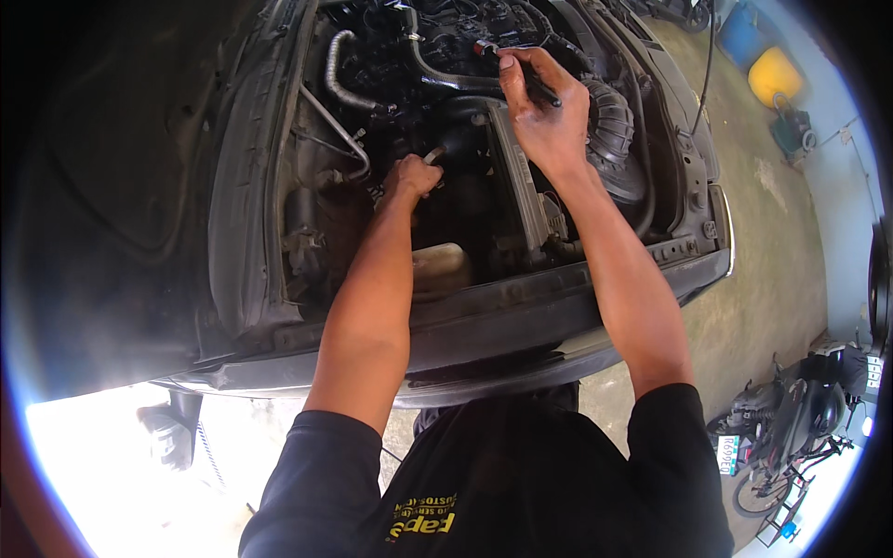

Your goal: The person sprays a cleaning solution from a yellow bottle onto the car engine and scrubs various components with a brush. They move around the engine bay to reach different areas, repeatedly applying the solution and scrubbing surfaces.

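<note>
Both my arms reach into the open engine bay (437, 214) of a vehicle. My right hand (549, 107) is closed around a slim tool with a dark handle (551, 96) and a reddish tip (483, 47); its exact kind does not show. That hand is above the right part of the engine, beside a black ribbed air hose (610, 126). Lower and to the left, my left hand (412, 177) is closed low in the bay. A small pale piece (434, 154) shows at its fingers, too little to name. Silvery hoses (340, 70) run beyond it.
A dark radiator top (523, 181) stands between my forearms. A pale plastic reservoir (441, 267) sits by the front bumper (484, 339). On the right are a yellow container (774, 76), a blue container (741, 37), and a parked motorcycle (800, 405).
</note>
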Motion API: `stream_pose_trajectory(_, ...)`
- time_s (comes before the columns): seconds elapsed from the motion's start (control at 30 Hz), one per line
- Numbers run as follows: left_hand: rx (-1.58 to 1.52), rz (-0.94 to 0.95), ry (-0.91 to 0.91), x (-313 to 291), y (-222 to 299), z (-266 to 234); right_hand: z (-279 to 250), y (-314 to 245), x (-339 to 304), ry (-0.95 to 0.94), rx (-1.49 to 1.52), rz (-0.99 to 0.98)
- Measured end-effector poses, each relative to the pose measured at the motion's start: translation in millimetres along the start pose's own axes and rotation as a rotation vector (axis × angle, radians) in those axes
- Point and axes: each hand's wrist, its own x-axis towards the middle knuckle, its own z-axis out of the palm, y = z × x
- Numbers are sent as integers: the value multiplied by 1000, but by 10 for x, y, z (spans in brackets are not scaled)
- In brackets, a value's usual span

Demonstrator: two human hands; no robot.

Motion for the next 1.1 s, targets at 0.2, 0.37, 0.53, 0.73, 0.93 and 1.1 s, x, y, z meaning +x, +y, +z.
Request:
stream_pose_trajectory(0.2, -5, 36, 14, -40, -1, -46, -6, -46, -18, -14, -15, -55)
stream_pose_trajectory(0.37, -15, 37, 124, -48, -33, -52, -20, -47, 11, -43, 127, 21)
stream_pose_trajectory(0.53, -3, 119, 40, 80, -65, -16, -15, -29, 18, -116, 161, -83)
stream_pose_trajectory(0.73, -112, 167, -8, 122, -112, 27, -22, 37, 34, -117, 217, 18)
stream_pose_trajectory(0.93, -143, 142, -10, 66, -91, -10, -90, 156, 141, -45, 224, 90)
stream_pose_trajectory(1.1, -151, 161, 25, 7, -96, -62, -120, 223, 185, 16, 252, 171)
